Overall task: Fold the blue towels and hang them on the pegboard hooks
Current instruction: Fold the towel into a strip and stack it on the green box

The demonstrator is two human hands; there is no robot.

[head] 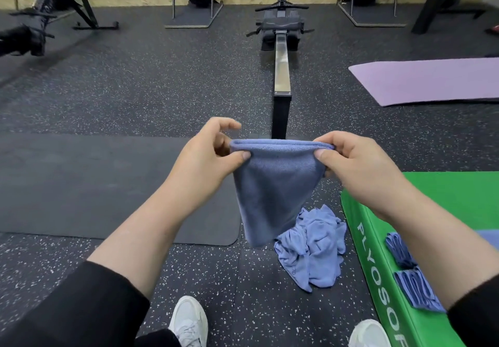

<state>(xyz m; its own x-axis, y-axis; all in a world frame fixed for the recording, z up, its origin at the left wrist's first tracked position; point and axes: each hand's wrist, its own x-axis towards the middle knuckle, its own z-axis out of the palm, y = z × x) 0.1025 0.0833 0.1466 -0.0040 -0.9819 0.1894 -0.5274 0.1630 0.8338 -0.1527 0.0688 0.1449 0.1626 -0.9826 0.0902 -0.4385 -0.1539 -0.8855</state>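
Both hands hold one blue towel in mid-air by its doubled top edge. The left hand pinches the corner between thumb and curled fingers, its forefinger lifted free; the right hand has a narrow grip on the other corner, thumb on the near face. The cloth hangs down from that edge, tapering toward six o'clock.

To fold it well, I'd say keep the top edge taut and level, let the layers settle square, then bring one corner across to meet the other so the hems line up.

Below it, on the speckled floor at five o'clock, lies a crumpled heap of blue towels. At four o'clock, folded towels rest on a green box, a soft surface whose side reads "PLYOSOF", the rest cut off. No pegboard shows.
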